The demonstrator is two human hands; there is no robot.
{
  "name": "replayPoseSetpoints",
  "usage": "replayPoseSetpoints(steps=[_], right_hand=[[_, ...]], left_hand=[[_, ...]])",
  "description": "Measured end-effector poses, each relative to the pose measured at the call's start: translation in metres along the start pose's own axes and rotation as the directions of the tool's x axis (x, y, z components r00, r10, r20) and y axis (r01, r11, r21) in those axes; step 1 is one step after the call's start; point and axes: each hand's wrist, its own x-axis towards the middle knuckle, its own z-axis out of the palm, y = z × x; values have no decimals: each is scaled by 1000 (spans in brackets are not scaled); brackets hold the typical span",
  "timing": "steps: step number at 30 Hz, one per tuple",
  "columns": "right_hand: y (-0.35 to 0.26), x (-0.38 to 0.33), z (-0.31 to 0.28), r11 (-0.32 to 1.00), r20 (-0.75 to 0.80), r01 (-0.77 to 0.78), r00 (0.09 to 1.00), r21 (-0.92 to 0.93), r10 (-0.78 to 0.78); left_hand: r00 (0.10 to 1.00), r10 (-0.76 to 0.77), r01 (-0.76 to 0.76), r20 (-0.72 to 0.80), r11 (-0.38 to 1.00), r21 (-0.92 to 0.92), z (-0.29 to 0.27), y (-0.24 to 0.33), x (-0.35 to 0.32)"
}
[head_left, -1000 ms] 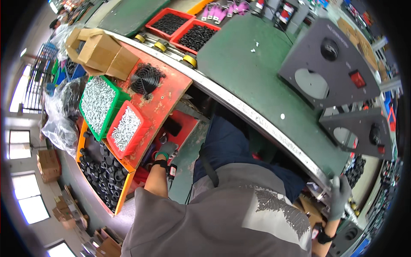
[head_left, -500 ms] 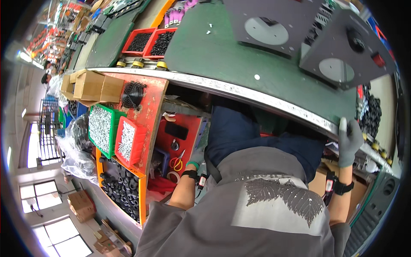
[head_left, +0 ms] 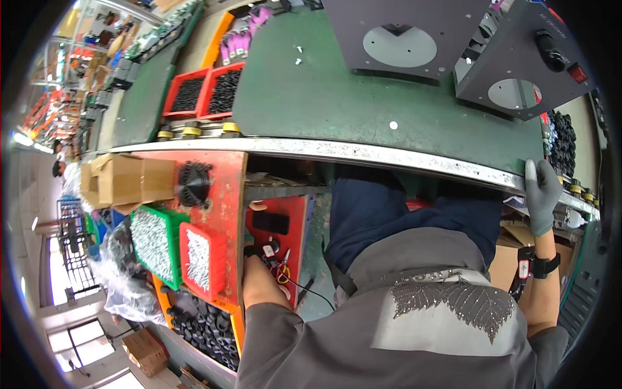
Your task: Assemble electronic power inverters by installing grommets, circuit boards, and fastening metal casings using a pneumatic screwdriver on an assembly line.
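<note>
My right hand (head_left: 543,200), in a grey glove, rests at the front metal edge (head_left: 453,167) of the green workbench, fingers pointing away from me over it. Nothing shows in it. My left forearm (head_left: 264,282) reaches under the red side bench (head_left: 227,178), and its edge hides the hand. Close to that wrist, on the red shelf (head_left: 295,217) below, lie a black phone (head_left: 271,222) and scissors (head_left: 283,267) with yellow and red handles. Two dark grey metal panels (head_left: 440,39) with round openings stand on the workbench.
Beside my left arm are a green bin (head_left: 173,259) and a red bin (head_left: 214,272) of small screws, a cardboard box (head_left: 129,181) and black round wire grilles (head_left: 194,183). An orange-edged bin (head_left: 236,327) holds black parts. Red trays (head_left: 203,94) of black parts sit at far left.
My left hand has moved left and forward, out of sight under the red side bench. My right hand stays at the workbench edge. The whole view has turned a little.
</note>
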Motion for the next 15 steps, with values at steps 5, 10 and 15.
replayPoseSetpoints(steps=[5, 10, 15], right_hand=[[6, -1, 0, 996, 33, -48, 998, -72, 50], [4, 2, 0, 971, 72, -233, 969, -55, 237], [3, 2, -1, 983, 113, -185, 976, -14, 185]], left_hand=[[995, 21, -27, -93, 998, -59, 25, 6, 8], [989, 39, -54, -142, 993, -101, 34, 5, 13], [984, 71, -94, -162, 986, -135, 40, -10, 28]])
